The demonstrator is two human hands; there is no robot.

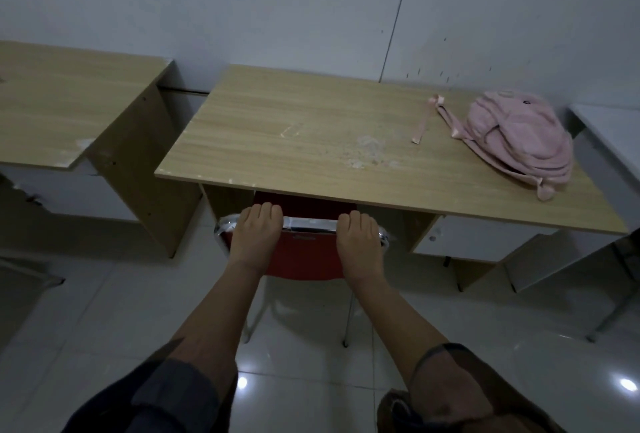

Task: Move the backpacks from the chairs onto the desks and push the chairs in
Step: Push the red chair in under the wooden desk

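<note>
A pink backpack (512, 140) lies on the right end of the light wooden desk (294, 141), its straps trailing to the left. A red chair (304, 256) with a chrome frame stands under the desk's front edge, its seat mostly hidden beneath the top. My left hand (256, 235) grips the left part of the chair's backrest top. My right hand (358, 237) grips the right part of the same top rail. Both sets of fingers curl over the rail toward the desk.
A second wooden desk (59, 103) stands to the left, separated by a narrow gap. A white table (613, 141) stands at the right edge. A plain wall runs behind the desks. Glossy floor tiles (304, 373) stretch below me.
</note>
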